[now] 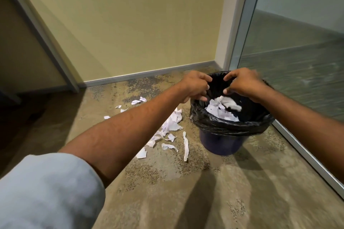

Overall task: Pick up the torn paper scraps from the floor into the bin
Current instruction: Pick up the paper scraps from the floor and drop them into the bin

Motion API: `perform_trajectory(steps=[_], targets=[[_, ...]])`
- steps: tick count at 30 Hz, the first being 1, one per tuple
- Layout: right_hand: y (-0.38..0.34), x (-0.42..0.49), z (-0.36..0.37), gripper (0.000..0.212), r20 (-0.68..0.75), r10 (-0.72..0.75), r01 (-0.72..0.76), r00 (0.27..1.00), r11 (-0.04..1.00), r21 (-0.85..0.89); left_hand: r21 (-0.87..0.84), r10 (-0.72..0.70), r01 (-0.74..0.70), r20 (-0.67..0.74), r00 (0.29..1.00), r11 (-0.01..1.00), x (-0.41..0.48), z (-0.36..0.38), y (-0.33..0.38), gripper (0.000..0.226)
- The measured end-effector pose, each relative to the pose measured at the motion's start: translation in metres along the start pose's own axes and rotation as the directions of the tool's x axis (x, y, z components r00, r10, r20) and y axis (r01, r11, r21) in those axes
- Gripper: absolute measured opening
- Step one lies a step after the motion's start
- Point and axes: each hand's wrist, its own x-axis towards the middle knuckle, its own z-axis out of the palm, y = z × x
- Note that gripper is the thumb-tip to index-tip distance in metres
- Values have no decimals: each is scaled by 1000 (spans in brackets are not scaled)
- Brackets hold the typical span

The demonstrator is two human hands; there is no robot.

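Note:
A dark bin (221, 143) lined with a black bag (229, 126) stands on the floor near the room's corner. White paper scraps (222, 112) lie inside it, and a blurred scrap (231, 104) hangs in the air just under my hands. My left hand (195, 85) and my right hand (242, 84) hover over the bin's mouth, fingers curled and apart, holding nothing I can see. Several torn scraps (167, 132) lie on the floor left of the bin, under my left forearm, with smaller bits (138, 100) farther back.
A yellow wall with a grey skirting (149, 73) runs behind the bin. A glass partition with a metal frame (307, 156) stands close on the right. A slanted grey frame (46, 42) rises at the left. The floor is mottled brown carpet.

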Motion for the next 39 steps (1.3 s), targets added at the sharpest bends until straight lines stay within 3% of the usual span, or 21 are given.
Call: perform_trajectory(steps=[2, 5, 11, 17, 23, 25, 26, 29, 31, 33, 36, 39], targets=[[-8, -7, 0, 24, -66, -10, 7, 998, 999, -41, -49, 42, -43, -12, 999, 998, 1, -8, -4, 30], [-22, -16, -4, 17, -108, -76, 72, 991, 997, -39, -142, 83, -89, -43, 996, 986, 1, -24, -11, 21], [-88, -43, 1, 6, 40, -207, 208, 978, 977, -33, -257, -1, -32, -126, 992, 966, 5, -57, -58, 19], [-145, -63, 54, 7, 213, -294, 326, 932, 935, -138, -226, -156, 122, -139, 978, 966, 9, -70, -128, 12], [-142, -71, 139, 6, 250, -230, 245, 940, 969, -30, -97, -230, 217, -154, 961, 971, 10, -81, -200, 9], [-127, -74, 170, 5, 276, -179, 195, 944, 980, -35, 40, -241, 251, -168, 956, 967, 9, -85, -223, 24], [-117, -75, 186, 11, 289, -143, 165, 947, 985, -54, 177, -258, 288, -178, 950, 941, 10, -88, -234, 36], [-85, -85, 227, 34, 346, -11, 40, 938, 996, -77, 553, -364, 397, -175, 915, 732, 5, -99, -268, 73], [-64, -92, 245, 56, 385, 62, -14, 921, 992, -127, 610, -440, 437, -156, 884, 661, -2, -109, -291, 93], [-46, -94, 260, 95, 447, 155, -61, 881, 974, -217, 622, -467, 457, -162, 869, 635, -8, -117, -321, 106], [-29, -87, 283, 138, 499, 287, -160, 818, 946, -283, 662, -413, 427, -190, 891, 616, -15, -127, -351, 90], [-22, -77, 311, 153, 483, 379, -244, 789, 915, -320, 636, -313, 381, -222, 923, 671, -10, -137, -374, 71]])
